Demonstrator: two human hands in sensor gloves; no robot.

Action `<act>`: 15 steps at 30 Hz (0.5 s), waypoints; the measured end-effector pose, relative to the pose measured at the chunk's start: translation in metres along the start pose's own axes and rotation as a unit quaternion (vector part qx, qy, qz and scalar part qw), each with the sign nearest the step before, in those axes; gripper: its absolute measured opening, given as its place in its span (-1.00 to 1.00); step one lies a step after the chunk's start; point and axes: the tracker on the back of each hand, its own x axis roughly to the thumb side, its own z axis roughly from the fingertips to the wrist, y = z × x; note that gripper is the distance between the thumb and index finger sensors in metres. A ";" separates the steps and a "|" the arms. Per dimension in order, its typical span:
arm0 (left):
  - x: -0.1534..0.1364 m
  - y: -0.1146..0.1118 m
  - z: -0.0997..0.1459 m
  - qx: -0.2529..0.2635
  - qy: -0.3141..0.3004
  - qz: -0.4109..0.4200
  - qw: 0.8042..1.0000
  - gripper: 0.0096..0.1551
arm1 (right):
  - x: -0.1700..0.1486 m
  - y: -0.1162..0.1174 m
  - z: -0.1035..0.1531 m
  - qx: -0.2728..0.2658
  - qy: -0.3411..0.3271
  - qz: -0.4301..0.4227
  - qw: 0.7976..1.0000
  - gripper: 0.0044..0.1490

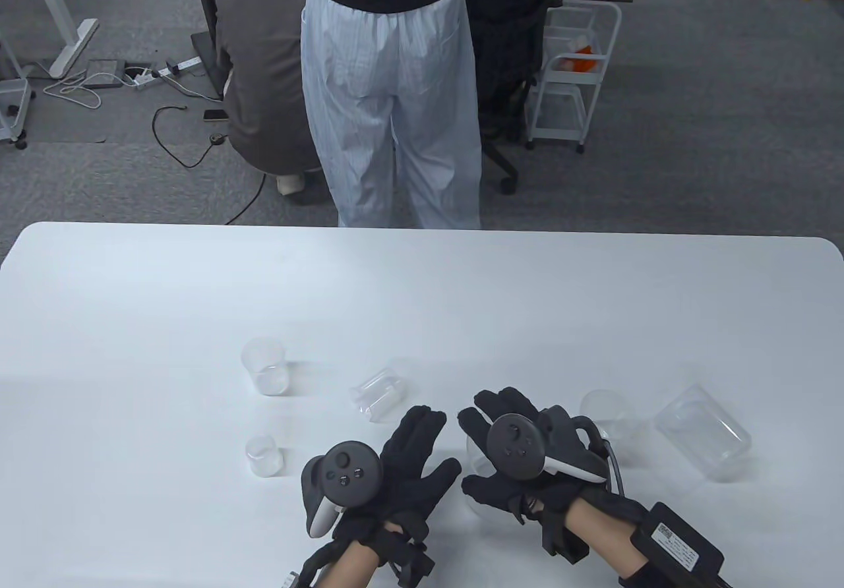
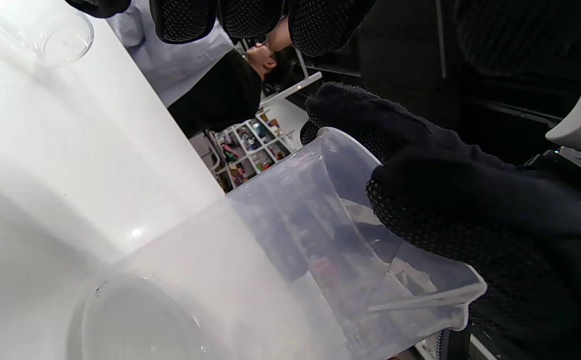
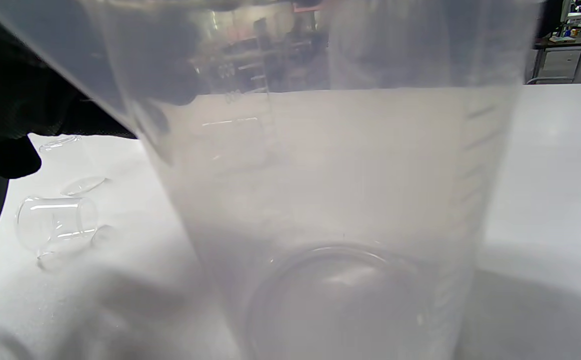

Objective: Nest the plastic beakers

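My right hand (image 1: 511,440) grips a large clear beaker (image 1: 473,454) by its rim from above; the beaker stands upright on the white table (image 1: 422,298). It fills the right wrist view (image 3: 330,200), and the left wrist view shows my right fingers (image 2: 445,200) over its rim (image 2: 250,260). My left hand (image 1: 412,456) is spread open just left of it and holds nothing. A mid-size beaker (image 1: 265,365) and a small one (image 1: 264,455) stand upright at the left. Another beaker (image 1: 379,393) lies on its side ahead of my left hand.
An upright beaker (image 1: 606,416) stands right of my right hand, and a large beaker (image 1: 702,431) lies on its side further right. A person in pale trousers (image 1: 389,100) stands at the table's far edge.
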 end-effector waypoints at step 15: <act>0.000 -0.001 0.000 0.000 0.000 -0.001 1.000 -0.02 | -0.031 -0.038 0.026 -0.085 0.048 -0.015 0.995 0.10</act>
